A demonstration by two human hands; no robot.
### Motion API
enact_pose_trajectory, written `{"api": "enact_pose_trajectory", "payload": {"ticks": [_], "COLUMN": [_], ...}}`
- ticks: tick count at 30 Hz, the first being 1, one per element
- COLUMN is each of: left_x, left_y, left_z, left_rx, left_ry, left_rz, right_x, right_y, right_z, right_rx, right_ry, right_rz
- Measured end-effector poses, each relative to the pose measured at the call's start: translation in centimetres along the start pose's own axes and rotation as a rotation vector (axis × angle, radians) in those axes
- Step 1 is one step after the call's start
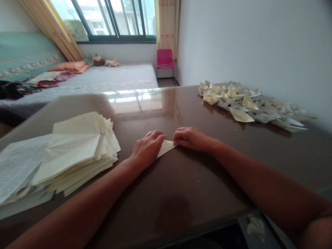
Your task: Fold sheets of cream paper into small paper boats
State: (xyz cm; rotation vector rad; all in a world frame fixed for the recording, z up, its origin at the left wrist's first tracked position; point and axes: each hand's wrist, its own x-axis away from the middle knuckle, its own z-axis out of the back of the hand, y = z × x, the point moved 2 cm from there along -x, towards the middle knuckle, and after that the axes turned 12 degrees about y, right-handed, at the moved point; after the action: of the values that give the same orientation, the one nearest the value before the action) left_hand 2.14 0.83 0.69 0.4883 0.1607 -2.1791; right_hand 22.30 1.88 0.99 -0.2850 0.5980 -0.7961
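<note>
A small folded sheet of paper (166,148), cream coloured, lies on the brown table between my two hands. My left hand (150,147) rests over its left part, fingers together and pressing it down. At the paper's right end, my right hand (190,137) pinches the tip between thumb and fingers. Part of the paper is hidden under the left hand, so its full shape does not show. To the left lies a thick stack of creased paper sheets (75,138). Many folded paper boats (241,114) are heaped at the far right.
The glossy brown table (145,207) reflects the window. Printed sheets (20,162) lie beside the stack on the left. A bed (124,76) stands beyond the table, and a pink chair (165,58) by the wall. Something dark is below the table's near edge.
</note>
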Motion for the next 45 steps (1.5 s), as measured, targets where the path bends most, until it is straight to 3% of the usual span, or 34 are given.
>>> {"api": "enact_pose_trajectory", "payload": {"ticks": [9,28,35,40,45], "left_x": [-0.2,-0.8,-1.1,-1.0,-0.9], "left_y": [-0.4,-1.6,-1.8,-1.5,-1.1], "left_z": [-0.1,-0.1,-0.1,0.4,0.8], "left_rx": [0.023,0.248,0.365,0.318,0.292], "left_ry": [0.018,-0.093,-0.125,-0.128,-0.164], "left_rz": [-0.118,0.02,0.073,0.117,0.041], "right_x": [0.1,0.1,0.0,0.0,0.1], "right_y": [-0.7,-1.9,-1.4,-1.0,-1.2], "right_z": [0.6,0.8,0.5,0.1,0.3], "right_rx": [0.107,0.196,0.087,0.012,0.036], "right_ry": [-0.027,0.059,-0.002,-0.025,0.035], "right_rz": [0.156,0.245,0.199,0.123,0.097]}}
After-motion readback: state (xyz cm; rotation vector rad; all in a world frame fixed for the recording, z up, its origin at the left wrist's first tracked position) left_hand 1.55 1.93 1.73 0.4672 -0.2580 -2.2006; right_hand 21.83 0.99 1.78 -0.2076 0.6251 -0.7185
